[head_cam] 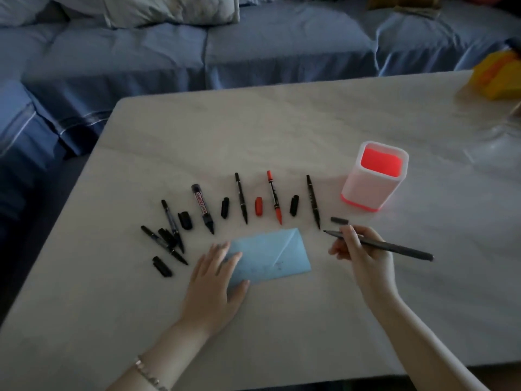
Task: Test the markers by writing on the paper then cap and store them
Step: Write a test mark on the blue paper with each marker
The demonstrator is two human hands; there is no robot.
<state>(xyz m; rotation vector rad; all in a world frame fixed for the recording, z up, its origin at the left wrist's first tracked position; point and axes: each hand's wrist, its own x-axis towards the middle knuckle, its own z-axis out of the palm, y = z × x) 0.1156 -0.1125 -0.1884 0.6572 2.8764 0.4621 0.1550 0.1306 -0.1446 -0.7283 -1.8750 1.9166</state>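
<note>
Uncapped grey marker poised beside the blue paper

The right hand pinches the slim grey marker near its tip, just right of the blue paper, which the flat, open left hand pins down. Light and rigid, the marker probably needs only fingertip pressure; its cap lies nearby.

Both forearms are bare, with no sleeves in view. The left hand has a thin, pale metallic bracelet of small links around the wrist. The right hand wears nothing. The fingernails are a little long and look unpainted.
</note>
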